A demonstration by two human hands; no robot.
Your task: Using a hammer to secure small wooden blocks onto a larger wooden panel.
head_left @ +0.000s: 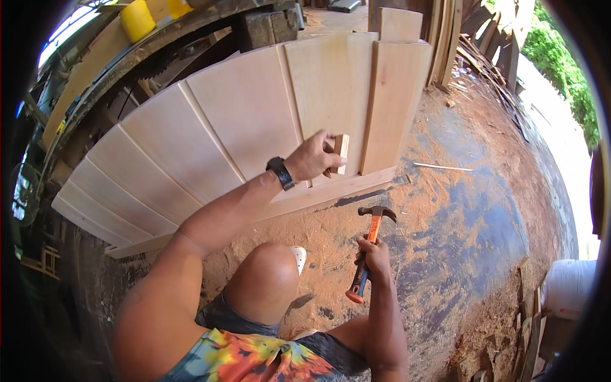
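Observation:
A small pale wooden block (pixel 342 153) is pinched in my left hand (pixel 310 156), which wears a black watch (pixel 280 173). That hand is in front of a large panel (pixel 219 105) of grooved boards standing on its edge. Whether the block touches the panel I cannot tell. My right hand (pixel 374 254), lower and further right, grips a claw hammer (pixel 377 219) by its orange and dark handle. The hammer's dark head is up, above the floor. A wider board (pixel 396 102) runs along the panel's right end, and a rail (pixel 324 192) along its bottom.
Behind the panel stands a workbench (pixel 210 25) with a yellow cylinder (pixel 137 20) on it. Sawdust covers the dark floor (pixel 458 210), where a thin stick (pixel 443 167) lies. Scrap wood (pixel 490 79) is heaped at the far right; a white bucket-like container (pixel 568 290) sits near right.

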